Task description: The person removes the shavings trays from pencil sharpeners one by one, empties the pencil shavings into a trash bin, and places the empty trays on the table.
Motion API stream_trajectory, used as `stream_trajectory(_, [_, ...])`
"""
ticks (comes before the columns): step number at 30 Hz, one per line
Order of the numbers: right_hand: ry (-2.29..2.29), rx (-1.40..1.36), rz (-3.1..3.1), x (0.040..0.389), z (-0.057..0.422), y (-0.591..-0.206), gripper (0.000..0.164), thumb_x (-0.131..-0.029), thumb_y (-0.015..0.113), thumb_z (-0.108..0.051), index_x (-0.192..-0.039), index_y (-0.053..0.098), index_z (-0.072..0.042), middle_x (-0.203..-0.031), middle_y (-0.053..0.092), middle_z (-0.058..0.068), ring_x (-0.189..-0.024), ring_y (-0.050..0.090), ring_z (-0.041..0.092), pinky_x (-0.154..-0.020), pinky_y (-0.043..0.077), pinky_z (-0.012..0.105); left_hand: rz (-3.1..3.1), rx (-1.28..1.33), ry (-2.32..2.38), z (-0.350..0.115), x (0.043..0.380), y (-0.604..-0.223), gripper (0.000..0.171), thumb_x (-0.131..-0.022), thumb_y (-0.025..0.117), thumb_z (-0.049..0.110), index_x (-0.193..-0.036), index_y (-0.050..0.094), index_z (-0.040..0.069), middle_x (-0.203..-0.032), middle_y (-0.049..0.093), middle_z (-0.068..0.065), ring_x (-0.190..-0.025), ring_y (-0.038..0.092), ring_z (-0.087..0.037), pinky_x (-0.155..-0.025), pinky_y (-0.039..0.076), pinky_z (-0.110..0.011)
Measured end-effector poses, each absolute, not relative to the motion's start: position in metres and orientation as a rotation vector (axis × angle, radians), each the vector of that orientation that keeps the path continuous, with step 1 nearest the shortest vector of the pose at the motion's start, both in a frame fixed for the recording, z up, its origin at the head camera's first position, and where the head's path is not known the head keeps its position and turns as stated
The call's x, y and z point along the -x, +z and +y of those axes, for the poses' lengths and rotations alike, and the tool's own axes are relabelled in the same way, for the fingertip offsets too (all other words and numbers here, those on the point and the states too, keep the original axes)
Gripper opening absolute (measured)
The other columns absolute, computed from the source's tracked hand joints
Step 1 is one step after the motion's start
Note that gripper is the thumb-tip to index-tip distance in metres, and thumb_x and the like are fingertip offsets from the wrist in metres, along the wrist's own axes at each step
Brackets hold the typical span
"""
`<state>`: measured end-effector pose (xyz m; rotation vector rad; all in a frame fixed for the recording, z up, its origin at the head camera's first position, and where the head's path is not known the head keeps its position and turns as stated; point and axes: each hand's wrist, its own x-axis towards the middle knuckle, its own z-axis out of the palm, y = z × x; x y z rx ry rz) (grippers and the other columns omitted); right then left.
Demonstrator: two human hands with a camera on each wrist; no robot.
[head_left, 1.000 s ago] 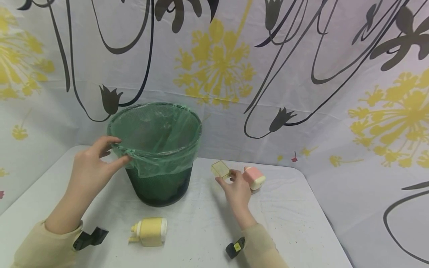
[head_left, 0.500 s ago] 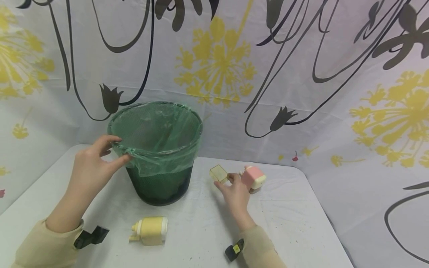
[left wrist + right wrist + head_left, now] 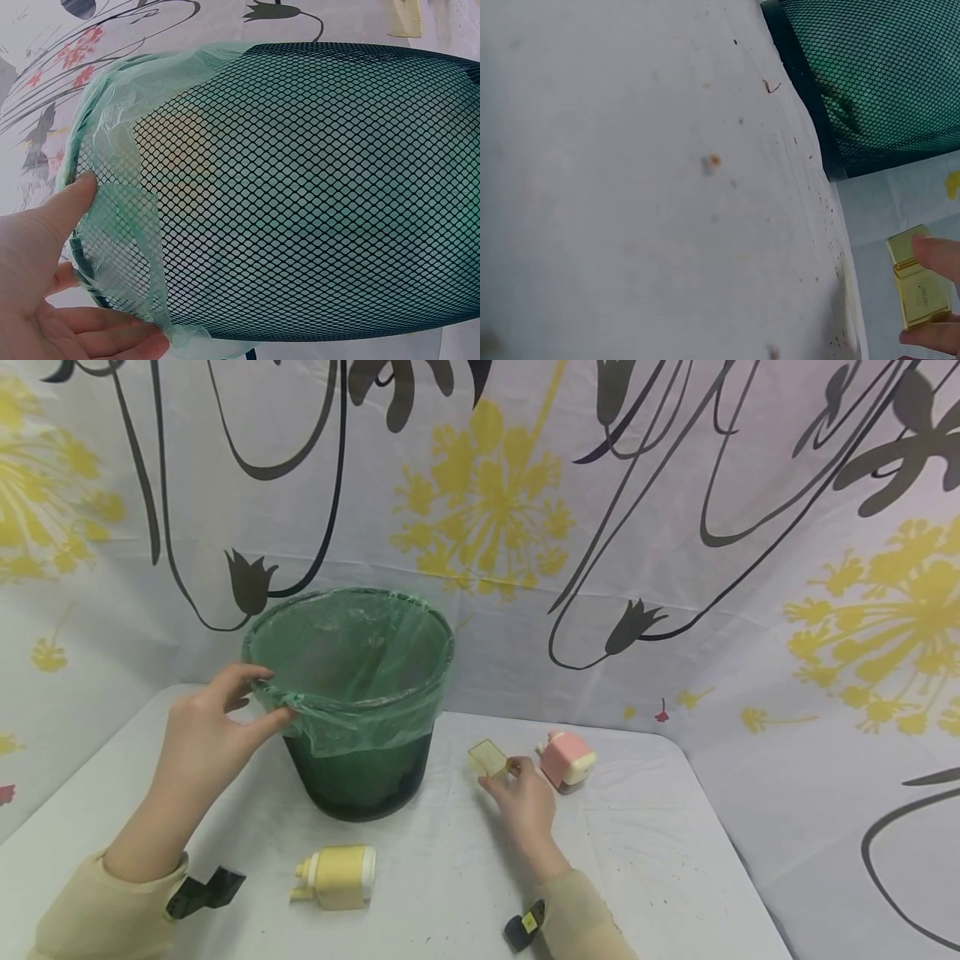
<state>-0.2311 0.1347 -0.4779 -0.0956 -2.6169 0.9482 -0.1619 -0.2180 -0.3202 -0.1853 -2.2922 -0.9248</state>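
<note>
My left hand point(image 3: 206, 727) holds the near-left rim of a dark mesh wastebasket point(image 3: 367, 785), which is lined with a thin green trash bag point(image 3: 360, 727). In the left wrist view the thumb point(image 3: 71, 199) lies over the bagged rim and the other fingers stay along its outer side. My right hand point(image 3: 525, 802) pinches a small translucent yellow plastic case point(image 3: 488, 758) by its near edge, to the right of the basket. The right wrist view shows this case point(image 3: 919, 289) with a hinge-like seam across it, between thumb and fingers.
A pink-and-cream boxy object point(image 3: 567, 760) with small stubs lies just right of my right hand. Nearer the front is a similar yellow-and-white one point(image 3: 337, 877). A patterned cloth point(image 3: 495, 510) hangs behind the white-covered table point(image 3: 652, 860), which has small specks.
My right hand has drawn slightly toward me with the yellow case, uncovering more of the pink object. My left hand stays on the basket's rim.
</note>
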Motion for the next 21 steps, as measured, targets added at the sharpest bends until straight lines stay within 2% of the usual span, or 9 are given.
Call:
stream_trajectory(12, [0.907,0.042,-2.617,0.2322,0.1363,-0.4843,0.053,-0.071,0.083,-0.039,-0.104,0.062,-0.003,-0.101,0.07,0.015,-0.088,0.065,0.034,-0.073,0.049,0.044,-2.308,0.177,-0.932,-0.2163,0.1603,-0.3184,0.043,-0.076,0.079,0.009,-0.115,0.06,0.003,-0.116,0.061,-0.027,-0.097,0.06,-0.049,-0.072,0.047,-0.061])
stream_trajectory(21, [0.875,0.057,-2.698,0.2334,0.1377,-0.4871,0.054,-0.072,0.083,-0.038,-0.107,0.061,-0.003,-0.101,0.069,0.015,-0.081,0.062,0.032,-0.071,0.047,0.043,-2.305,0.181,-0.928,-0.2164,0.1604,-0.3188,0.043,-0.076,0.08,0.009,-0.115,0.06,0.003,-0.116,0.061,-0.026,-0.096,0.06,-0.049,-0.069,0.047,-0.06])
